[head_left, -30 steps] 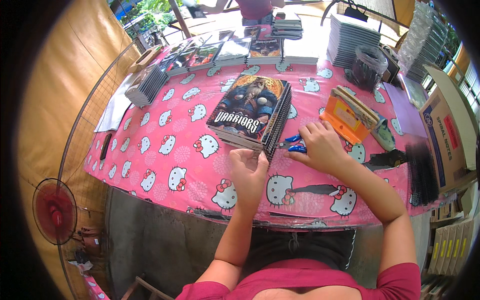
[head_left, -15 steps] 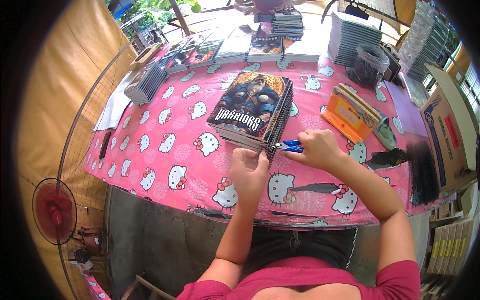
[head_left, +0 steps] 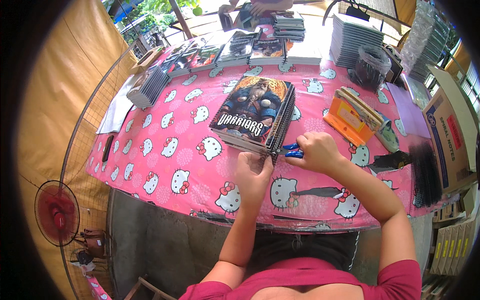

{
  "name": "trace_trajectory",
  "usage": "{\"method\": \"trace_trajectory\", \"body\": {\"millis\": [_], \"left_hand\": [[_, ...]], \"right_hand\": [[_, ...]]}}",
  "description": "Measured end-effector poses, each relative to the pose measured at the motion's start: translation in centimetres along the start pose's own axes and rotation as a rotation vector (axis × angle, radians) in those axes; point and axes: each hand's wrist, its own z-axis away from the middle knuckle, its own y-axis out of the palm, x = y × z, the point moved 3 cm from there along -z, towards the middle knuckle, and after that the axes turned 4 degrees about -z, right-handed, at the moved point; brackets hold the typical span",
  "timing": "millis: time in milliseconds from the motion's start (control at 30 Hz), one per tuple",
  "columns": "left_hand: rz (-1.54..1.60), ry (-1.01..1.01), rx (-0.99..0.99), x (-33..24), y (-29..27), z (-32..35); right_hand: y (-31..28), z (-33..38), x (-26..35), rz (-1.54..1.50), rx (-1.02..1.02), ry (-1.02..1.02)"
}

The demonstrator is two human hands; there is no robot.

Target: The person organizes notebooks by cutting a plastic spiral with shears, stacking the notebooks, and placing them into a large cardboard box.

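Observation:
A short stack of spiral notebooks point(head_left: 252, 107) with an illustrated warrior cover lies in front of me, black coils along its right side. At the near right corner, my left hand point(head_left: 253, 172) is closed, thumb and fingers pinching a notebook by its coil end. My right hand point(head_left: 320, 152) is wrapped round blue-handled pliers point(head_left: 293, 150), their jaws at that same corner beside the left fingertips. Exactly what the jaws touch is too small to make out.
A pink patterned cloth point(head_left: 200, 172) covers the table. To the right stand an orange holder point(head_left: 350, 125), a bundle of black coils point(head_left: 425, 172) and a cardboard box point(head_left: 447, 135). Notebook stacks point(head_left: 355, 40) line the far side, where another person's arm point(head_left: 265, 6) shows.
Both hands stay at the notebook corner; the pliers' handles have turned a little in my right hand. The person across the table has come further into view, with a dark notebook.

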Motion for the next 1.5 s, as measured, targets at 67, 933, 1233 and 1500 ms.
{"method": "trace_trajectory", "body": {"millis": [67, 933, 1233, 1500], "left_hand": [[0.007, 0.002, 0.004, -0.4, 0.2, 0.0], [0.058, -0.062, 0.081, 1.5, 0.7, 0.1], [0.063, -0.049, 0.096, 1.6, 0.6, 0.4], [0.108, 0.007, 0.116, 2.5, 0.8, 0.0]], "right_hand": [[-0.1, -0.1, 0.0, -0.062, 0.159, 0.126], [0.9, 0.3, -0.7, 0.021, 0.090, 0.021], [1.3, 1.9, -1.6, 0.074, -0.068, -0.025], [2.5, 1.4, -1.4, -0.025, 0.093, 0.066]]}}
